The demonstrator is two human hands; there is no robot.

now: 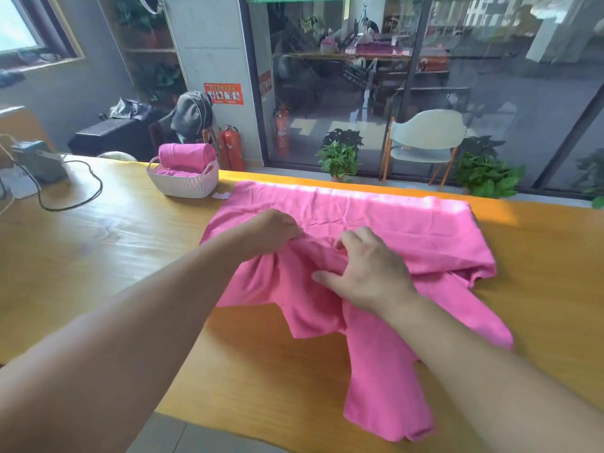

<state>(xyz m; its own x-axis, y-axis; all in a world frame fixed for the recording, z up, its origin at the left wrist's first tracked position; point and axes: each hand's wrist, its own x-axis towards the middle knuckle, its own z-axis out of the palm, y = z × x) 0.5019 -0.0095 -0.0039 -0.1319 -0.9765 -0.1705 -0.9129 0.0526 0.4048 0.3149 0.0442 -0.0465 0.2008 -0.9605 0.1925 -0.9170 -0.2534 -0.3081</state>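
Two hands worked one pink cloth point(392, 223), which lay spread across the middle and far side of a wooden table point(114, 243), its narrow tail reaching toward the near edge.

Risks, as judged. Table: its top looked smooth and glossy, so a sharp pull could have slid the whole sheet instead of folding it. Cloth: the far portion lay flat and squared, and uneven tension from the centre would likely have skewed that straight edge or creased it. The loose tail could have slipped over the near edge and dragged more fabric after it. Hands: both held the same bunched ridge close together, so a layer underneath might have been caught unnoticed.

Materials and shapes. Table: yellow-orange wood grain, with a broad flat slab. Cloth: thin, soft, matte weave, finely wrinkled and irregular in outline where gathered. Basket point(183, 186): white slatted plastic, oval, standing well apart at far left and holding rolled pink cloths point(186, 156). Left hand point(273, 230): fingers clenched round a gather of fabric. Right hand point(369, 273): fingers curled into the adjoining ridge, thumb splayed flat.
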